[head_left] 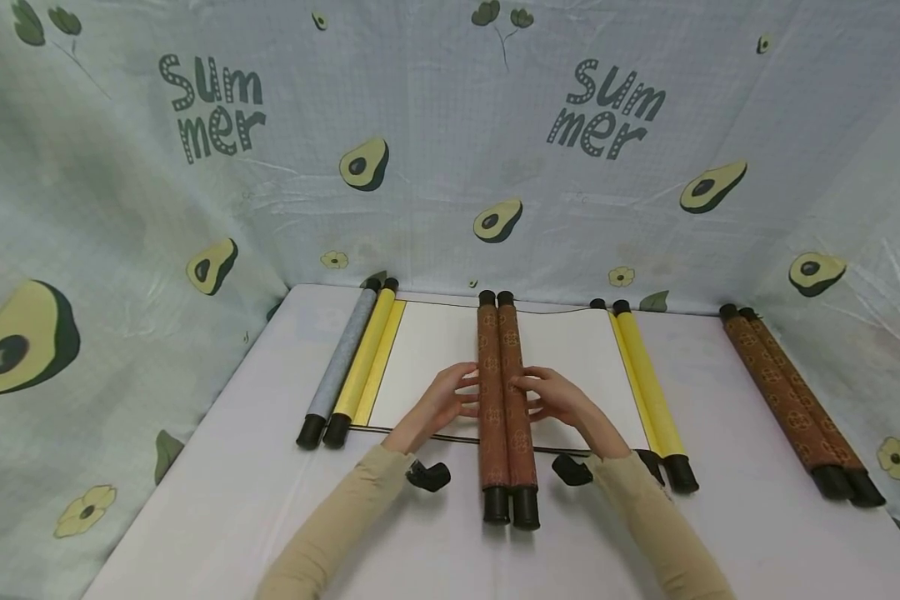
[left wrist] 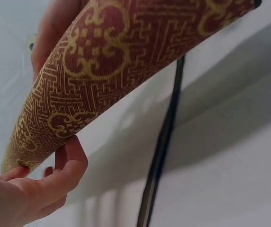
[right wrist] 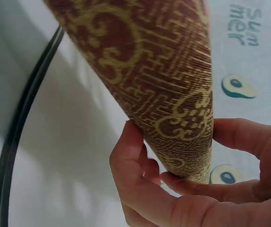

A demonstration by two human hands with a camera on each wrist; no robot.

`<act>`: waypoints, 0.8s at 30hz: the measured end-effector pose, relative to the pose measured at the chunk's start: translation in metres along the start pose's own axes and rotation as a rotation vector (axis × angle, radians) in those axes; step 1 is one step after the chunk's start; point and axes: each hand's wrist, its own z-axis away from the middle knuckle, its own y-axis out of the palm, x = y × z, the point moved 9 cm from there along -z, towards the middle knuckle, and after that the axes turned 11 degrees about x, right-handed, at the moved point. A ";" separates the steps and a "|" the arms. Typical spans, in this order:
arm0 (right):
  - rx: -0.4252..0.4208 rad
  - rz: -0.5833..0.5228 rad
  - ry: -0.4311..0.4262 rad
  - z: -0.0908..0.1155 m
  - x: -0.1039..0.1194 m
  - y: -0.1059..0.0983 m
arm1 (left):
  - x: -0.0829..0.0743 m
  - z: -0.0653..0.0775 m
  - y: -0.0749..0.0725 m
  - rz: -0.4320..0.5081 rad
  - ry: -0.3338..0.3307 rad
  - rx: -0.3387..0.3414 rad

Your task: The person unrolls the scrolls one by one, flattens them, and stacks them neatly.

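Both hands hold a reddish-brown patterned scroll (head_left: 491,400), its two parallel rolls side by side with black end caps. My left hand (head_left: 447,396) grips the left roll near the middle, fingers bent against its underside in the left wrist view. From the other side my right hand (head_left: 558,395) pinches the right roll; its thumb and fingers (right wrist: 130,156) bracket the gold-patterned fabric in the right wrist view. Below the scroll lies a wide white sheet (head_left: 427,358), with a yellow roll (head_left: 367,354) along its left and another yellow roll (head_left: 652,392) along its right.
A grey roll (head_left: 341,354) lies against the left yellow roll. Another brown patterned scroll (head_left: 787,400) rests at the table's right side. Dark strips (head_left: 450,437) run along the sheet's near edge. A cloth backdrop (head_left: 435,108) with avocado prints surrounds the white table (head_left: 217,492).
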 end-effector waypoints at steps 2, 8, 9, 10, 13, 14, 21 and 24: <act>-0.011 -0.001 -0.008 0.003 0.003 0.000 | -0.009 0.007 0.007 -0.019 -0.022 0.016; -0.073 0.029 -0.037 0.010 0.010 -0.001 | -0.021 0.010 0.014 -0.112 -0.020 0.034; -0.085 0.038 -0.044 0.011 0.011 -0.001 | -0.022 0.009 0.015 -0.126 -0.016 0.032; -0.094 0.053 -0.050 0.012 0.012 -0.001 | -0.022 0.006 0.014 -0.140 -0.007 0.029; -0.132 0.093 -0.056 0.013 0.014 0.000 | -0.019 -0.002 0.011 -0.176 0.001 0.009; -0.144 0.108 -0.055 0.013 0.014 0.000 | -0.019 -0.002 0.011 -0.196 -0.004 0.001; -0.213 0.130 -0.038 0.015 0.013 0.004 | -0.015 -0.010 0.008 -0.323 0.002 -0.036; -0.222 0.125 -0.025 0.016 0.012 0.005 | -0.013 -0.010 0.007 -0.354 -0.023 -0.064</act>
